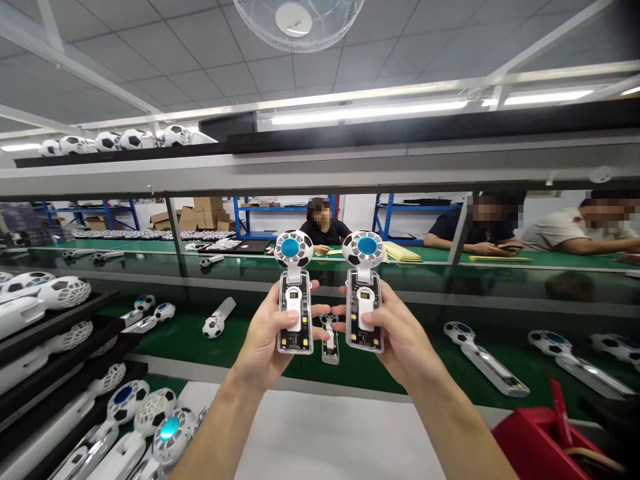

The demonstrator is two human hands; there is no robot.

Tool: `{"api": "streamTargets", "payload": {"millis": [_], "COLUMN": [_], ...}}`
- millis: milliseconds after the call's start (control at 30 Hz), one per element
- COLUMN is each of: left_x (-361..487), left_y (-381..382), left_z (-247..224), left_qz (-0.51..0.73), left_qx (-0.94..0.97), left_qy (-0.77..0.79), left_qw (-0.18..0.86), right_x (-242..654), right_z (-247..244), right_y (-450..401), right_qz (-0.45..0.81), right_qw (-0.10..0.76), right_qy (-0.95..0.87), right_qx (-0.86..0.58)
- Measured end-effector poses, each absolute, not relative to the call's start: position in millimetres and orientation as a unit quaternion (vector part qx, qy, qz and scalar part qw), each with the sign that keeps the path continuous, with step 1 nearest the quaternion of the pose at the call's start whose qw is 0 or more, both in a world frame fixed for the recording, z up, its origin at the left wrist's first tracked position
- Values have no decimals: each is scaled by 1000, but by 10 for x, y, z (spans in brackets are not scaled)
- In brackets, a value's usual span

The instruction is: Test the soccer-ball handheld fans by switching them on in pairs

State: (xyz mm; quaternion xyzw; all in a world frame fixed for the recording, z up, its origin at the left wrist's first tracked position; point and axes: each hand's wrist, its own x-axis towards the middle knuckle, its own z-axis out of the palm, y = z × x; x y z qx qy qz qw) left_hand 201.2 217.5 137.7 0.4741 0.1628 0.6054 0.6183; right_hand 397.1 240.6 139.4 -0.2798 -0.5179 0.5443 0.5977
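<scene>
A person in a black top [337, 231] sits at the far edge of a green workbench [434, 258], backed by cardboard boxes [206, 217] and blue shelving [267, 209], beneath a caged overhead fan [293, 21].

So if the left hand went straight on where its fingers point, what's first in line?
Left hand would likely meet the fingertips of the right hand, then the ball-headed device that one holds; exact depth is unclear here.

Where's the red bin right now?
The red bin is in the head view's lower right corner, just right of the right forearm and below the row of football-headed units on the green belt.
</scene>
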Motion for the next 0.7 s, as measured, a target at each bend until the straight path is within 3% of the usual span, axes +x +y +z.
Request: {"api": "streamTargets", "payload": {"millis": [333, 600, 700], "left_x": [1997, 1949, 1913], "left_y": [2175, 2096, 2026], "left_z": [1406, 1478, 1538], "left_qz": [640, 650, 659], "left_qx": [513, 510, 496], "left_qy": [191, 174, 179], "left_qw": [538, 536, 537], "right_x": [3741, 3689, 3396], "right_z": [1270, 1103, 752], "right_y": [2313, 2574, 2601], "right_qz": [318, 412, 437], "right_qw": [628, 610, 507], "right_qy": [-602, -538, -614], "right_qx": [-376, -411, -418]}}
